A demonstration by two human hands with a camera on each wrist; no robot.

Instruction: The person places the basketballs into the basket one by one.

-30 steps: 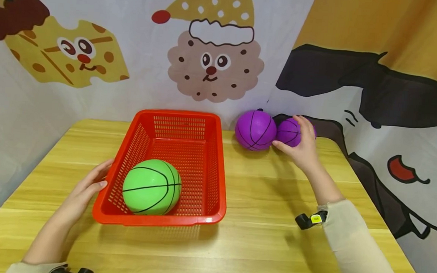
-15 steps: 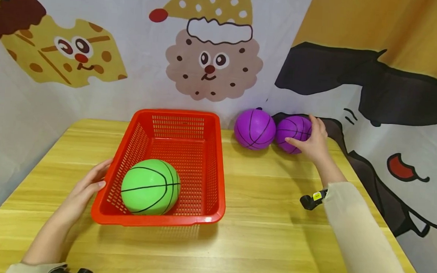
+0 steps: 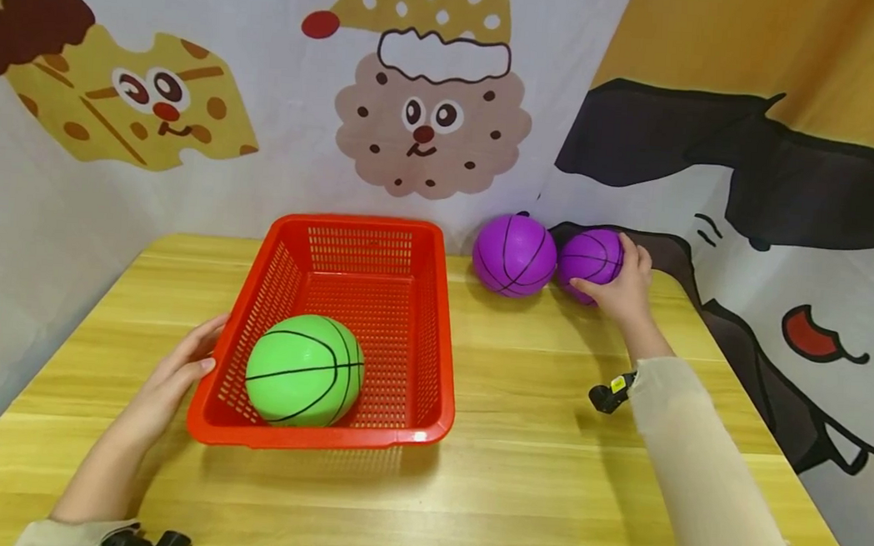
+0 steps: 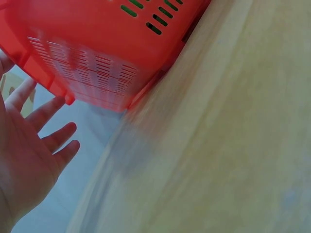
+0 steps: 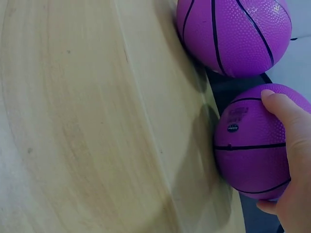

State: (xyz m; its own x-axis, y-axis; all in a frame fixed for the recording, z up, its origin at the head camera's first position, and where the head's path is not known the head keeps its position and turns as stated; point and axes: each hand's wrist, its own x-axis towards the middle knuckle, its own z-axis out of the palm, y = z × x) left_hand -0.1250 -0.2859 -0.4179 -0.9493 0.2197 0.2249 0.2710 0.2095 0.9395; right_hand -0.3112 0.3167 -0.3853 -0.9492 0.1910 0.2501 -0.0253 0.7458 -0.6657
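Towards the back right, my right hand (image 3: 624, 291) grips a smaller purple basketball (image 3: 592, 256), its thumb across the near side and its fingers over the right side. In the right wrist view this ball (image 5: 252, 145) shows black seams and a small printed mark. A larger purple basketball (image 3: 515, 256) sits just left of it. My left hand (image 3: 173, 375) touches the left rim of a red plastic basket (image 3: 446, 365); the left wrist view shows its fingers (image 4: 62, 136) extended and spread beside the basket's outer wall. Inside the basket's near left corner lies a green basketball (image 3: 305, 371).
The wooden table (image 3: 514, 486) bears the basket and balls. Behind it hangs a white cloth (image 3: 284, 71) printed with cartoon figures, close to the purple balls and the basket's far side. A small black camera (image 3: 612, 391) sits at the right wrist.
My right hand has moved from in front of the smaller purple ball round to its right side and now grips it. The left hand, basket and green ball stay put.
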